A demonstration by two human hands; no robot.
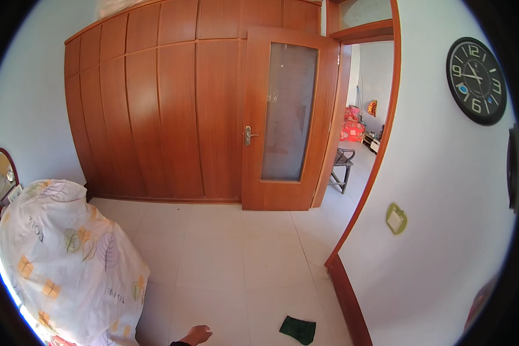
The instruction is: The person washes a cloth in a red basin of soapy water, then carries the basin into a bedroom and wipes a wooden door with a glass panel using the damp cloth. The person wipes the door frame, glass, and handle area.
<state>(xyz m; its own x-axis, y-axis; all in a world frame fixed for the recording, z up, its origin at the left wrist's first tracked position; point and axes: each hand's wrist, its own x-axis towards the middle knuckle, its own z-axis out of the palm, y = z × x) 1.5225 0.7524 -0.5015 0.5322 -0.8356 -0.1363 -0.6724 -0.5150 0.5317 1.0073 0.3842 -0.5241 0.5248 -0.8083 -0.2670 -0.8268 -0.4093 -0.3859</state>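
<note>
At the bottom edge, my left hand (199, 334) reaches in from a dark sleeve, over the pale tiled floor (212, 268). Its fingers look loosely curled; nothing shows in it, though the hand is small and partly cut off. My right hand is out of view. On the floor to the right lies a dark green cloth (299, 330), apart from the hand. Left of the hand stands a bulky form under a white cover (73, 277) printed with leaves and orange squares; what is beneath is hidden.
A wooden door (281, 194) with a glass pane stands open against a wooden wardrobe (177, 108). Through the doorway, a dark chair (342, 166) is visible. The right wall carries a black clock (475, 82) and a light switch (396, 219). An oval mirror (2, 173) stands far left.
</note>
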